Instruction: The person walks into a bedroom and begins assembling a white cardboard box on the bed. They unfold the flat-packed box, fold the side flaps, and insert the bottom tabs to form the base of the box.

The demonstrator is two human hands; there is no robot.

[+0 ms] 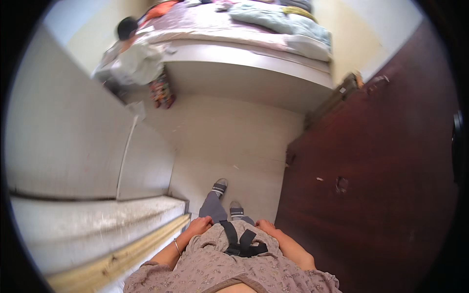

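Note:
My left hand (pixel 201 225) hangs beside my left thigh, close to the hem of my brown patterned shirt (pixel 210 263). Its fingers point down and are mostly hidden behind the back of the hand. At the other hip, my right hand (pixel 265 225) is near the grey trousers (pixel 212 207), its fingers likewise out of sight. Nothing shows in either hand. A black strap (pixel 237 241) lies across my front, and a thin bracelet (pixel 177 246) circles my left wrist. My feet, in dark slippers (pixel 221 186), stand one ahead of the other on the pale floor.
A dark red door (pixel 371 185) stands along the right. Pale cabinet panels (pixel 73 127) and a wooden frame edge (pixel 122 259) line the left. Across the far end is a raised bed (pixel 205 27) with bedding. Another person (pixel 139 63) stands at its left end.

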